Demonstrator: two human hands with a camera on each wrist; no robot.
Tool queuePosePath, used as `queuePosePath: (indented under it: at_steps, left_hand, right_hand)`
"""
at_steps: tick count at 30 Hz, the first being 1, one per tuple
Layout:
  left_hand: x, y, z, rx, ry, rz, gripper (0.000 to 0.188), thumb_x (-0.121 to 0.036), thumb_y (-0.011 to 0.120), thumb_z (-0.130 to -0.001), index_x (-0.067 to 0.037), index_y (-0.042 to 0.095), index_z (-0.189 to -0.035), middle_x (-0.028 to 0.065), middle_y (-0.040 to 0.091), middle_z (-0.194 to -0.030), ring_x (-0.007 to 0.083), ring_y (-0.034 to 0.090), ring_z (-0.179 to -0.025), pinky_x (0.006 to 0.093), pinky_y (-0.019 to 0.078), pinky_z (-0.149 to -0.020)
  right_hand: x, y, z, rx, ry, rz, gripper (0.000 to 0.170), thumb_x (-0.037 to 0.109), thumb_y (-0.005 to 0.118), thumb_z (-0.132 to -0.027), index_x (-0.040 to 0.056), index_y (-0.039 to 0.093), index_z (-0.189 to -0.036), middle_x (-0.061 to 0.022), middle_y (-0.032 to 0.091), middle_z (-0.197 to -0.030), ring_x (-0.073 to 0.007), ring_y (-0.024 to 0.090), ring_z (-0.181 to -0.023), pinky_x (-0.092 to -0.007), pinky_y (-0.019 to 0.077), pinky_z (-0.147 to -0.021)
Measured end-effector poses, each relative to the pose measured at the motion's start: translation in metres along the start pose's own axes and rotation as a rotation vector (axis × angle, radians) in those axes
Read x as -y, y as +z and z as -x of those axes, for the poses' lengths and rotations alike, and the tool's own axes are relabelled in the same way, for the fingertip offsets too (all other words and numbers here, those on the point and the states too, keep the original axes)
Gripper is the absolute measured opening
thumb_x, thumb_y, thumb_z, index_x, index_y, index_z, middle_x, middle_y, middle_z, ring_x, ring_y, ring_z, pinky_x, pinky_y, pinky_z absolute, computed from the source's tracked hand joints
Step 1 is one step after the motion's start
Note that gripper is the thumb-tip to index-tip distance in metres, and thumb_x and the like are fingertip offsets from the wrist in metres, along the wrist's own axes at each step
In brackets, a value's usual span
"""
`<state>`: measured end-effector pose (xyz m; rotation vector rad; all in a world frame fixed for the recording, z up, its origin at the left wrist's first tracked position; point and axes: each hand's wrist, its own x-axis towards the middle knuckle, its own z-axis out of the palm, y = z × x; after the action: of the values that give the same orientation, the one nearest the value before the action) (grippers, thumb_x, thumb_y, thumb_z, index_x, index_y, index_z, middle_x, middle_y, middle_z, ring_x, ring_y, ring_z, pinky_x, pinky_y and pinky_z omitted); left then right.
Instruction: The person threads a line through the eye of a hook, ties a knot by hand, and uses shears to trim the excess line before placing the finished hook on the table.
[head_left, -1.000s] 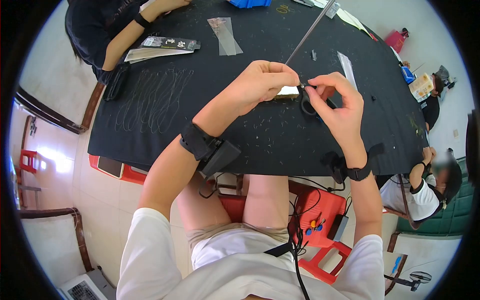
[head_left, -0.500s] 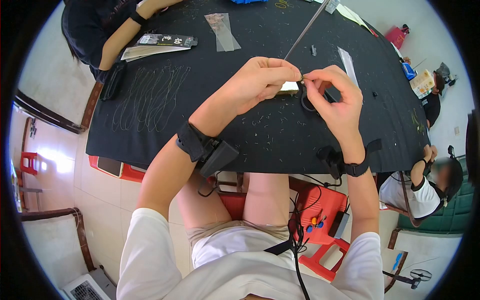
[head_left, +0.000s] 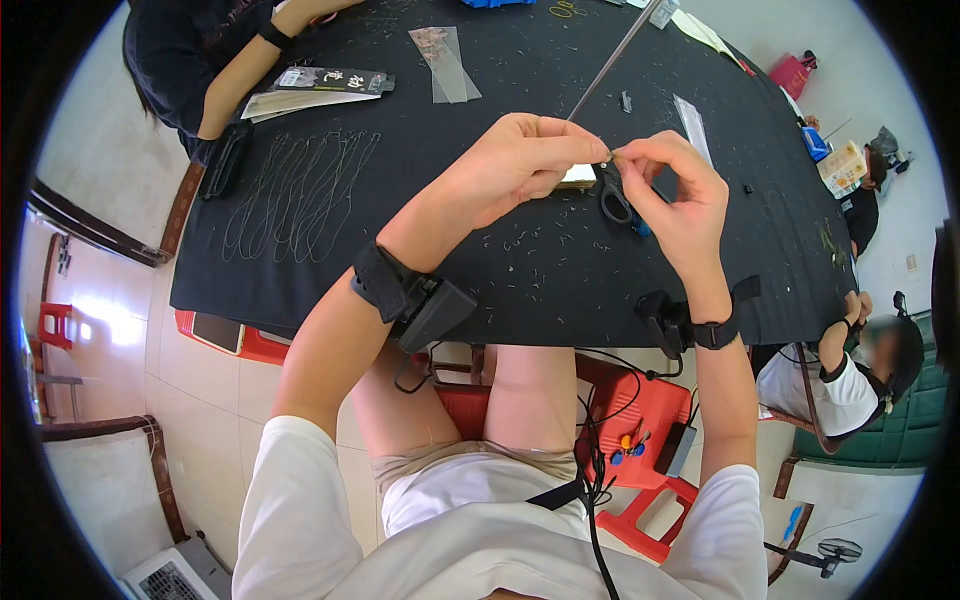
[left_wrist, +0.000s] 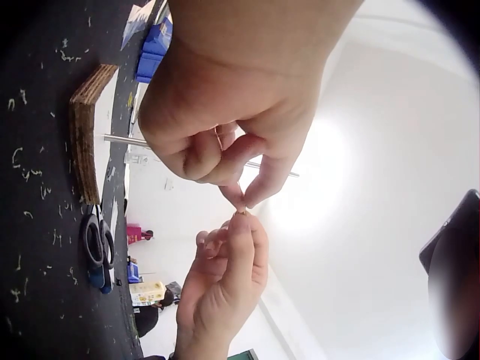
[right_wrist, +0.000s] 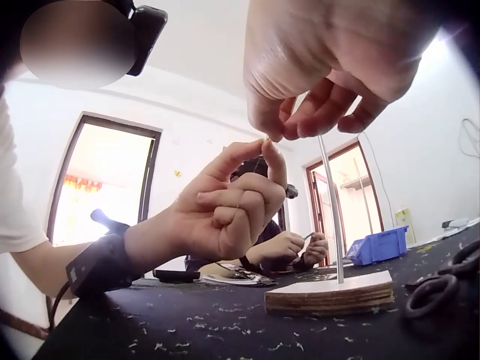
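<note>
Thumb and forefinger of my left hand pinch a tiny yellowish piece, its kind too small to tell. My right hand meets it from the other side, its thumb and forefinger pinching the same piece. Both sets of fingertips are almost together above the table. Behind the hands, a thin metal rod rises upright from a wooden block with a white top. Dark-handled scissors lie beside this block.
Thread clippings are scattered over the black tablecloth. Long loops of thin thread lie at the left, near a booklet-like packet. Clear plastic sleeves and a blue bin sit farther back. Other people sit around the table.
My fingertips have shifted slightly, and the right hand has moved a little to the right, so more of the scissors shows below it. The left hand keeps its pinch.
</note>
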<state>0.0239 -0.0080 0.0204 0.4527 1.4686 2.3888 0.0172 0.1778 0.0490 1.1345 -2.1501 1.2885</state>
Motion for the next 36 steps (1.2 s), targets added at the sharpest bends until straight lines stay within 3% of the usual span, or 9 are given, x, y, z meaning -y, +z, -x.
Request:
queuePosePath:
  at_steps: [22,29,36]
  left_hand:
    - [0.004,0.001,-0.001,-0.126,0.058,-0.208,0.016,-0.017,0.062,-0.08,-0.002,0.064,-0.087,-0.0041,0.054,-0.064,-0.0014,0.031,-0.044,0.0163,0.0202,-0.039]
    - [0.004,0.001,-0.002,-0.163,0.09,-0.385,0.018,-0.019,0.064,-0.078,-0.004,0.065,-0.086,-0.0041,0.056,-0.063,-0.0019,0.039,-0.047,0.0142,0.0246,-0.04]
    - [0.004,0.003,-0.002,-0.176,0.12,-0.405,0.019,-0.019,0.063,-0.078,-0.002,0.065,-0.088,-0.0042,0.055,-0.061,-0.0015,0.039,-0.047,0.0147,0.0248,-0.039]
  right_hand:
    - [-0.001,0.006,0.004,-0.021,0.025,0.013,0.014,-0.003,0.064,-0.071,0.0038,0.064,-0.083,-0.0007,0.056,-0.069,-0.0061,0.05,-0.058,-0.0187,0.0392,-0.052]
    - [0.001,0.012,0.003,-0.037,0.047,0.025,0.011,-0.002,0.063,-0.07,0.0037,0.061,-0.079,-0.0001,0.055,-0.065,-0.0057,0.049,-0.057,-0.0191,0.0396,-0.052]
    - [0.005,0.011,-0.001,-0.021,0.187,-0.032,0.006,0.002,0.062,-0.074,0.005,0.061,-0.08,0.0034,0.053,-0.064,-0.0029,0.046,-0.058,-0.0174,0.0368,-0.053]
